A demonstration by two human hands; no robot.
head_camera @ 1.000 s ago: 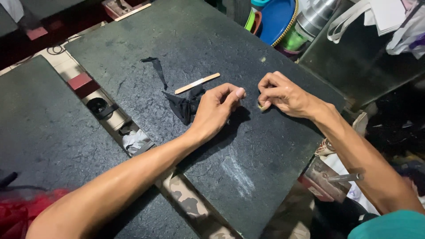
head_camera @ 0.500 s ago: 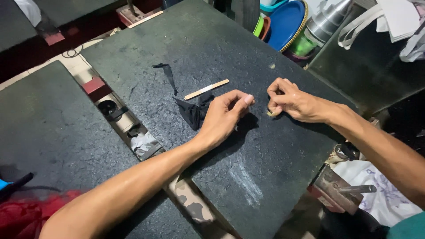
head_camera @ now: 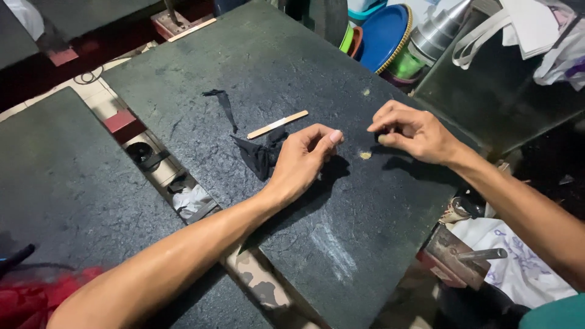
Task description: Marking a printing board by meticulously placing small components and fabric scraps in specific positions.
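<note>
Resting on a dark stone-like table in the middle of the frame, the left hand lies with its fingers curled loosely inward, thumb tip against the forefinger; whether anything is pinched there cannot be told. Its heel lies over the edge of a crumpled black scrap of cloth, which sits just left of the hand. Above that scrap, a pale wooden stick lies flat and slanted on the table, apart from the hand. Further to the upper left a thin black strip trails across the surface.

To the right of centre, the right hand is set down on the table with its fingers bunched tight, closed around something small and dark that is mostly hidden. Between the two hands a small yellowish speck lies on the table, and another yellowish fleck sits higher up. A chalky white smear marks the table lower down.

At the upper right of the frame stand a blue round lid and a shiny metal funnel. A second dark slab fills the left side, with red cloth at the lower left corner.
</note>
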